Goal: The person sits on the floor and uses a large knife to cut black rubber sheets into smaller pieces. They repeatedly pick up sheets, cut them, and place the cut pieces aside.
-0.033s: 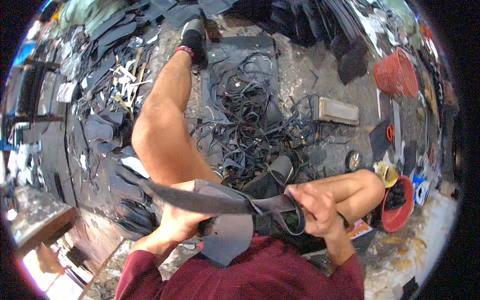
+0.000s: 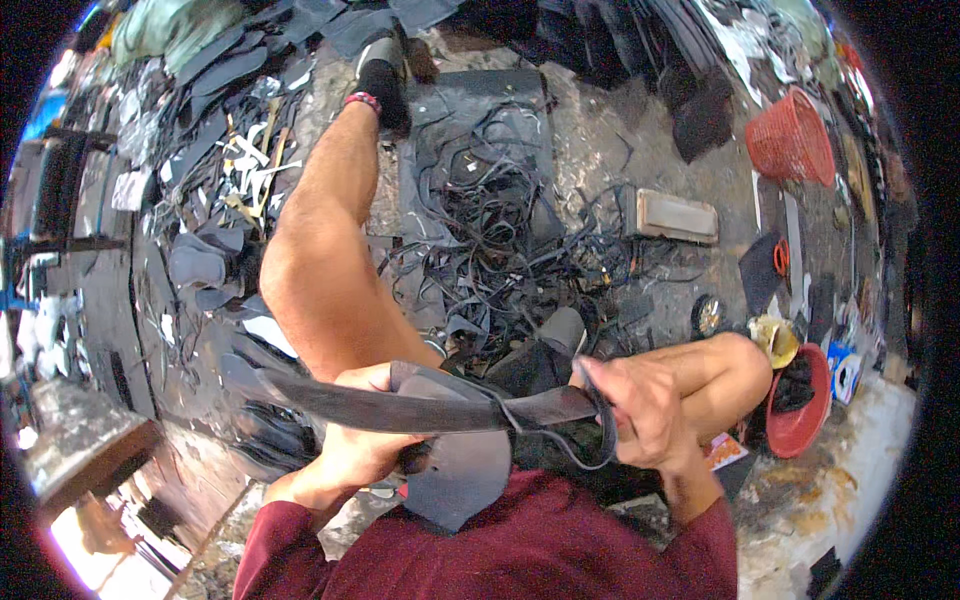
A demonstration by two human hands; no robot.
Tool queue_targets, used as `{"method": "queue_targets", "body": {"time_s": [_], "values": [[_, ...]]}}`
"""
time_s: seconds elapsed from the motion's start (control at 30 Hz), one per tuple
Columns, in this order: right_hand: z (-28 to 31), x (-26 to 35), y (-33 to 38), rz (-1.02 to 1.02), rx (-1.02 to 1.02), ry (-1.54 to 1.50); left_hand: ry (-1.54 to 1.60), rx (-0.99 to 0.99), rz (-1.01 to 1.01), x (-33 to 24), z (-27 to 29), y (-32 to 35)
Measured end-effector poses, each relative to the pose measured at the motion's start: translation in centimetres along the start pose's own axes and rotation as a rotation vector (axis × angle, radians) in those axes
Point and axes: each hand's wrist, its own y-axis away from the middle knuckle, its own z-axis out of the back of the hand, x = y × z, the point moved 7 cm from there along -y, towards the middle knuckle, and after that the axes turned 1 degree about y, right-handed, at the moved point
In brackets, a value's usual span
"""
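My left hand (image 2: 365, 430) is closed around a dark grey, sole-like sheet piece (image 2: 462, 475), which hangs down in front of my maroon shirt. A long, flat dark band (image 2: 400, 408) runs across that piece and over my left fingers, its far end reaching out to the left. At the right, my right hand (image 2: 640, 410) is closed at the band's other end, fingers curled. A thin strip (image 2: 585, 466) loops below between the sheet and my right hand. Whether the loop is joined to the band or the sheet I cannot tell.
Tangled black offcuts (image 2: 490, 215) cover a dark board between my legs. A whitish block (image 2: 677, 217) lies to their right. Farther right are a red basket (image 2: 790, 140), orange-handled scissors (image 2: 781, 257) and a red bowl (image 2: 800, 430). Stacked dark sheets (image 2: 270, 430) lie at my left.
My right hand has shifted slightly right with its fingers turned, and the thin loop has moved a little with it. The band's left end sits slightly lower. My left hand keeps its hold.
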Motion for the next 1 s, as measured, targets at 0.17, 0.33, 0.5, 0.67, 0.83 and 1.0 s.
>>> {"method": "queue_targets", "body": {"time_s": [0.17,0.33,0.5,0.67,0.83,1.0], "values": [[1.7,1.6,-3.3,0.035,0.107,0.066,0.029,0.126,0.039,-2.6,-4.2,-1.1],[-0.1,1.0,-4.4,0.052,0.026,-0.155,-0.227,0.296,0.112,-1.8,-6.7,-1.8],[-7.9,-8.1,3.6,-0.974,-0.13,-1.226,0.339,-0.762,-0.834,-8.7,6.2,2.6],[-7.1,-5.3,3.6,-0.721,-0.346,-0.887,0.606,-0.617,-0.632,-5.5,5.6,-0.3],[-2.2,-1.5,4.6,-0.18,-0.536,-0.084,0.938,-0.382,-0.229,-5.1,-5.1,-3.5],[-1.7,-1.2,8.0,-0.215,-0.547,-0.032,0.988,-0.242,-0.115,-3.7,-7.3,-4.5]]}}
